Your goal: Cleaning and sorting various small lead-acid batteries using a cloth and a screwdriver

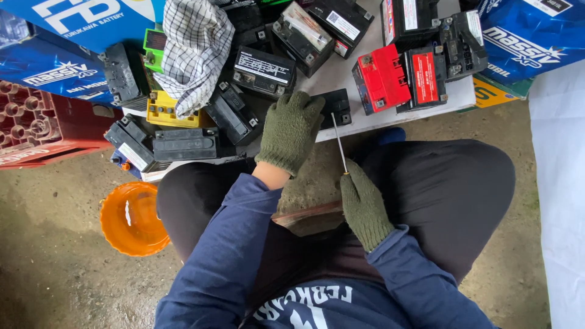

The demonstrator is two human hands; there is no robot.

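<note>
1. The concrete floor (55, 268) takes up the lower part of the view, and the person squats on it with both knees spread, in dark trousers and blue sleeves
2. A white board serves as the counter (341, 76), low to the ground just ahead of the knees, and it is crowded with small batteries
3. Blue cartons (530, 33) stand at the far right and far left edges of the heap, and a red crate (36, 122) sits at the left beside the counter
4. An orange bowl (131, 219) rests on the floor just beside the left knee
5. A checked cloth (192, 55) is draped over the batteries at upper left, hiding what lies under it
6. Two red batteries (399, 76) stand side by side at the right of the counter, well apart from both hands, and a yellow battery (163, 111) lies below the cloth
7. The left hand (291, 131), in a green knit glove, lies flat on a small black battery (335, 108) at the counter's near edge, fingers together and covering most of it
8. The right hand (364, 207), gloved alike, has its fingers clamped on the handle of a thin screwdriver (339, 143), whose shaft points up to the black battery; the glove hides the handle
</note>
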